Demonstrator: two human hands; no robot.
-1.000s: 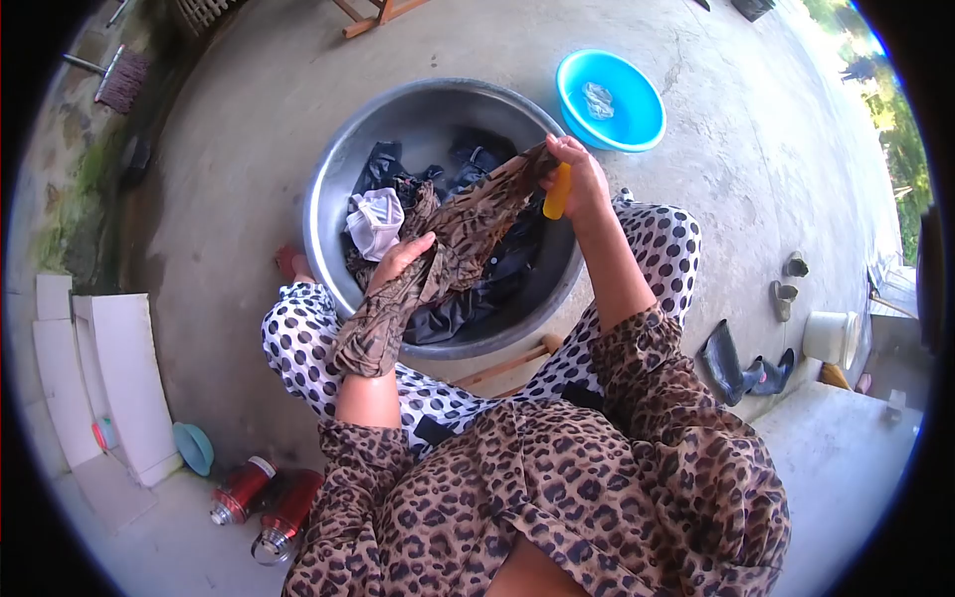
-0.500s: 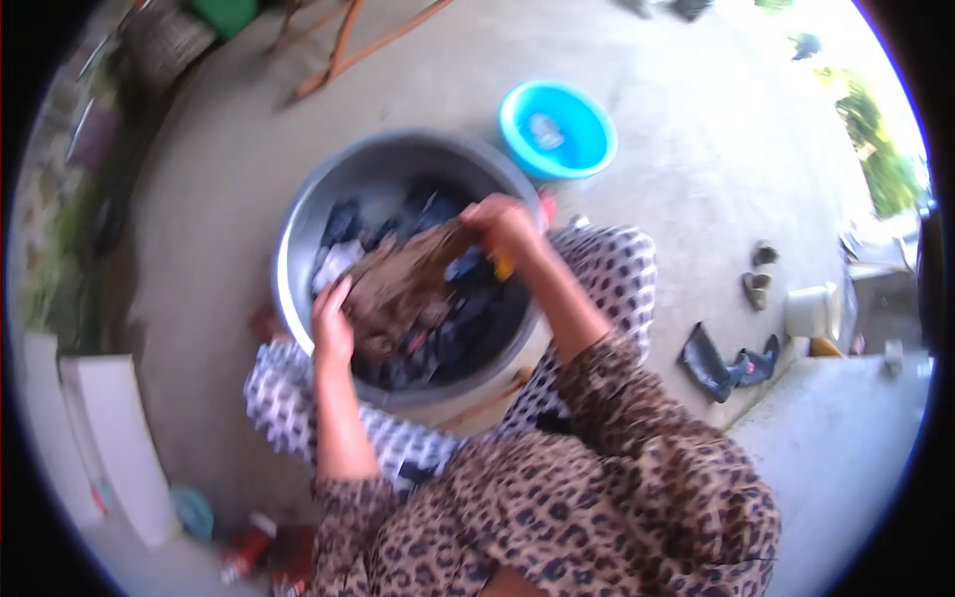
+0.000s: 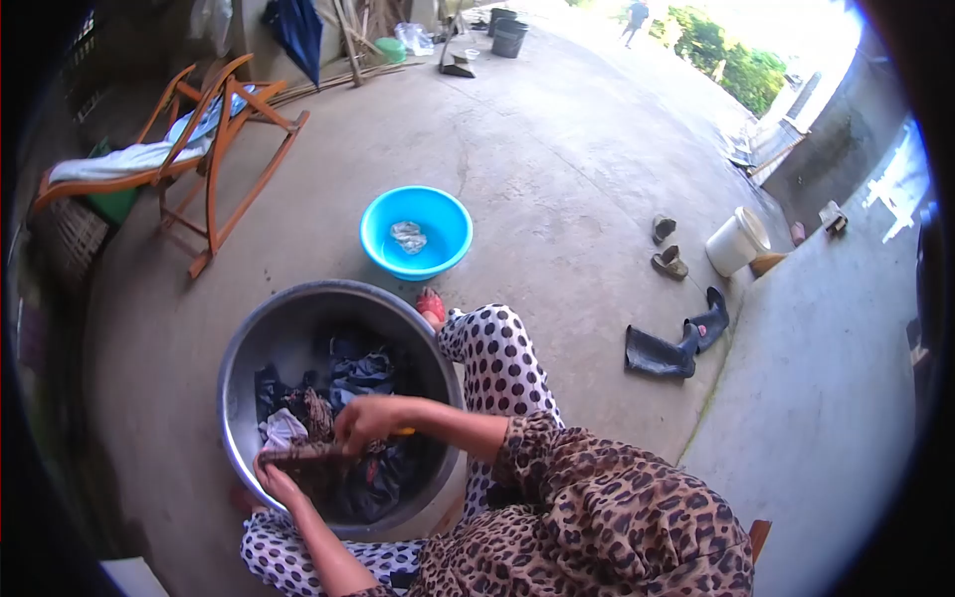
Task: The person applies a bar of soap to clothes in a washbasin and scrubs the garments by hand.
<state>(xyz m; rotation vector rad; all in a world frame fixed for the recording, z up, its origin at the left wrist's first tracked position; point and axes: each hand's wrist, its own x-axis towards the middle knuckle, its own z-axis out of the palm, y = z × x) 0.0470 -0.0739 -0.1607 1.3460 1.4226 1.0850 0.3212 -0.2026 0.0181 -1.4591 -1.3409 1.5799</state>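
Note:
Both of my hands are inside a large grey metal basin (image 3: 237, 398) between my knees. A brown cloth (image 3: 306, 454) is stretched between them above the other laundry. My right hand (image 3: 368, 420) is closed round one end of it, near the basin's middle. At the basin's left side, my left hand (image 3: 281, 485) grips the other end. Dark wet clothes (image 3: 363, 370) lie in the basin under and around the cloth, with a whitish piece (image 3: 285, 428) just beyond my left hand. Something small and yellow (image 3: 405, 431) shows beneath my right wrist; its kind is unclear.
A bright blue basin (image 3: 438, 261) holding a crumpled clear item stands beyond the metal one. A wooden rocking chair (image 3: 211, 189) is at the upper left. Black boots (image 3: 662, 352), brown shoes (image 3: 670, 262) and a white bucket (image 3: 736, 244) are to the right. A distant person (image 3: 636, 18) is outside.
My view has tilted up and turned, so the basins appear lower and further left. The brown cloth was spread out between my hands; now it is drawn into a narrow band.

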